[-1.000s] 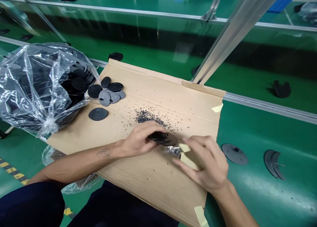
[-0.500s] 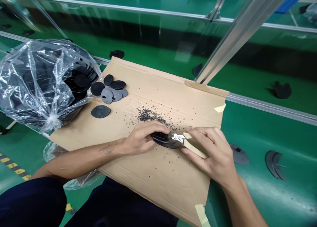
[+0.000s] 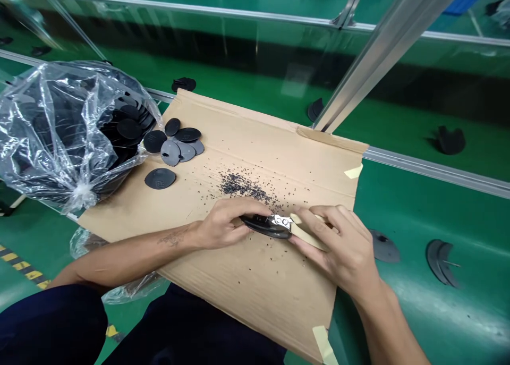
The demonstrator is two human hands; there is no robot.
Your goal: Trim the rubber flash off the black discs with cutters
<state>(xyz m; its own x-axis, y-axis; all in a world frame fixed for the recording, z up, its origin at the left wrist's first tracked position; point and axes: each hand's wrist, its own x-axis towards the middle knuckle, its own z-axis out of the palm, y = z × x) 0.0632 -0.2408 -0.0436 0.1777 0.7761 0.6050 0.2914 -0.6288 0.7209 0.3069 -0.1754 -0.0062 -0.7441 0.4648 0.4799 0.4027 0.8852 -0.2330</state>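
My left hand pinches a dark, curved plastic piece by its left end, tilted above the cardboard. In my right hand are nippers with cream handles; their metal jaws lie against the piece's upper side. Whether the jaws are closed on anything is too small to tell. Just beyond both hands spreads a heap of tiny black clippings. Several flat oval black and grey discs lie to the upper left, with one grey disc apart from them.
A clear plastic bag full of dark discs stands at the left. The cardboard sheet is taped onto a green table. A metal post rises at the far edge. More dark parts lie on the right.
My right hand's fingers have closed further around the nippers' handles, which are nearer together. The piece and nippers have shifted slightly left.
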